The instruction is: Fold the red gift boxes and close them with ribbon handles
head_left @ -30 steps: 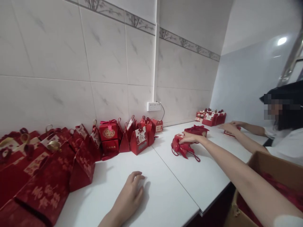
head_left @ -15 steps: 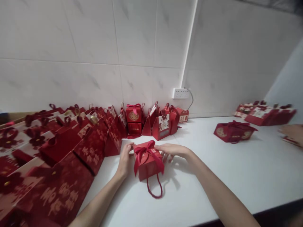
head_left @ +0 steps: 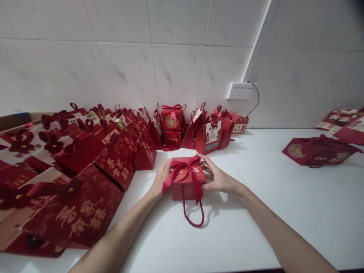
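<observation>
A small red gift box (head_left: 188, 179) with a red ribbon bow on top and a red cord loop hanging toward me stands on the white counter (head_left: 256, 220). My left hand (head_left: 162, 177) presses against its left side, fingers curled round the edge. My right hand (head_left: 216, 176) holds its right side, fingers wrapped behind the box. Both hands grip the box between them.
Many red gift bags and boxes (head_left: 85, 159) crowd the counter's left side and the tiled wall's foot. A stack of flat red boxes (head_left: 318, 151) lies at the right, more (head_left: 344, 123) behind it. A white socket (head_left: 240, 91) with a cable sits on the wall.
A second ago my right hand reached to the red box far right beside another person; now the box stands before me, both hands on it, pushed slightly toward the wall. The view turned left.
</observation>
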Tool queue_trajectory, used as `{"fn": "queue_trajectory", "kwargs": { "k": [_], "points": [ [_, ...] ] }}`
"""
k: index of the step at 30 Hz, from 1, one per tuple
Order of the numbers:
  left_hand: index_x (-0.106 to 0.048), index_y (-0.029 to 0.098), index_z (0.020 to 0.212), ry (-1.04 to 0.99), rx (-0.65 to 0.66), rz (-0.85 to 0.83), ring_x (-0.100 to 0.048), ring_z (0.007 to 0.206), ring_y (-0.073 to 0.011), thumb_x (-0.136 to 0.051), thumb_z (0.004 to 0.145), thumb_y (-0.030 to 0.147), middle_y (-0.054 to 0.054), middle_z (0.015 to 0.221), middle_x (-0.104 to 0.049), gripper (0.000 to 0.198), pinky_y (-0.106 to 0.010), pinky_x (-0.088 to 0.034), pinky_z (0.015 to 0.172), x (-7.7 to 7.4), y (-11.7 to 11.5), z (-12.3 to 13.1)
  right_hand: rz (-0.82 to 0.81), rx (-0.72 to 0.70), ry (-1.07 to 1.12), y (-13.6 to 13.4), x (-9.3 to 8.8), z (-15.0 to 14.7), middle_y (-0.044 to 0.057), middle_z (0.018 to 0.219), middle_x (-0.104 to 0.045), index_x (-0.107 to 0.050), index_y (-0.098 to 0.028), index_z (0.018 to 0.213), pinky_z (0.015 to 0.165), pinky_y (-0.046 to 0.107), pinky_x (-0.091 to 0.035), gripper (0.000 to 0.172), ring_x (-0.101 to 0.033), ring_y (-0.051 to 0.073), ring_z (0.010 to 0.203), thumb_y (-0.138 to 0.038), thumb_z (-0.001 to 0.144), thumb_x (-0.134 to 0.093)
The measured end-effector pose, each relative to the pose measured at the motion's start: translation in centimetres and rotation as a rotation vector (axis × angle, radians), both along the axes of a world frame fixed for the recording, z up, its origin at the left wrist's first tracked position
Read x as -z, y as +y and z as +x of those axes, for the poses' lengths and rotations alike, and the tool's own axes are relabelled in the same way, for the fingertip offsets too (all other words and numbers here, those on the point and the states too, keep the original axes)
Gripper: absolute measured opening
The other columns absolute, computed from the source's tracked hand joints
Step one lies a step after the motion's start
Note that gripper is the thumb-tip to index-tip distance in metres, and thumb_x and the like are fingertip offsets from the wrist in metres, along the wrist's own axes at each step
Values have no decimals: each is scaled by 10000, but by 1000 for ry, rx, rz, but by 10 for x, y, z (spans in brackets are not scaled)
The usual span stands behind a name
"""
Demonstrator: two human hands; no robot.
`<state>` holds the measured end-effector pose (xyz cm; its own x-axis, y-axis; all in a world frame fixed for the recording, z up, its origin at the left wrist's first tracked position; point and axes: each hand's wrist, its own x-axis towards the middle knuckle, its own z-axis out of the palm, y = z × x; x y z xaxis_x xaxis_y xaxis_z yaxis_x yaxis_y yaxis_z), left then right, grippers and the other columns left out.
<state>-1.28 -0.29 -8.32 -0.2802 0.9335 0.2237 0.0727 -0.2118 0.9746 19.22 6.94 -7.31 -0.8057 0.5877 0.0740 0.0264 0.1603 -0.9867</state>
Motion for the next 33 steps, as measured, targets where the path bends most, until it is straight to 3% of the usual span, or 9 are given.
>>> {"fn": "queue_trajectory", "kwargs": {
  "k": [2,5,9,13,18,22,24,28,33],
  "points": [
    [-692,184,883,-80,9,22,-620,882,-247,-467,813,638,-78,899,-701,512,-358,-468,816,1,1,0,-165,63,66,-3,-1,-3,132,1332,-474,-200,-285,1404,901,413,-500,1046,-497,272,1215,-470,578,-815],
    [-678,173,977,-237,35,37,-621,891,-238,-432,797,689,-86,972,-692,599,-337,-483,762,3,2,0,-573,121,179,-10,-7,-7,115,1175,-604,-398,-232,1302,740,374,-574,786,-626,252,1008,-667,690,-627],
    [-639,179,1032,-263,120,89,-607,779,-182,-590,770,575,-58,952,-661,478,-290,-475,702,3,-2,0,-983,70,361,-18,-16,-11,100,1043,-663,-514,-185,1153,690,302,-597,512,-673,205,900,-586,835,-488],
    [-620,186,1005,-187,176,140,-587,708,-137,-603,808,479,-33,924,-622,353,-271,-463,693,2,-8,3,-1100,-3,432,-20,-17,-11,110,1031,-668,-515,-158,1136,675,289,-606,492,-686,237,914,-542,830,-527],
    [-618,175,977,-168,201,140,-591,732,-153,-578,827,465,-38,881,-620,329,-274,-459,692,2,-11,5,-1077,63,407,-22,-19,-12,109,1022,-672,-525,-153,1150,647,303,-608,528,-692,235,863,-590,889,-383],
    [-628,180,1019,-160,123,161,-592,898,-201,-504,858,457,-68,998,-635,344,-304,-463,771,4,-7,1,-819,122,323,-23,-16,-13,111,1030,-657,-520,-171,1136,676,345,-598,612,-668,235,871,-681,803,-466],
    [-635,180,994,-154,0,191,-578,973,-222,-462,868,456,-79,1050,-628,349,-315,-457,799,3,-5,-3,-482,198,348,-22,-13,-12,116,1145,-613,-473,-204,1183,760,375,-580,664,-628,256,989,-666,723,-596],
    [-638,184,904,-112,-219,266,-562,984,-220,-462,864,437,-73,1012,-622,311,-292,-444,777,-4,-6,-8,197,413,319,-20,-7,-6,102,1326,-464,-297,-294,1341,963,444,-485,850,-491,276,1202,-441,651,-771],
    [-636,205,988,-14,-175,366,-562,947,-201,-530,861,404,-49,998,-617,259,-296,-443,828,-9,-16,1,682,450,186,-15,-2,-3,114,1348,-388,-291,-301,1372,1014,510,-442,913,-409,313,1269,-392,622,-803]
  ]
}}
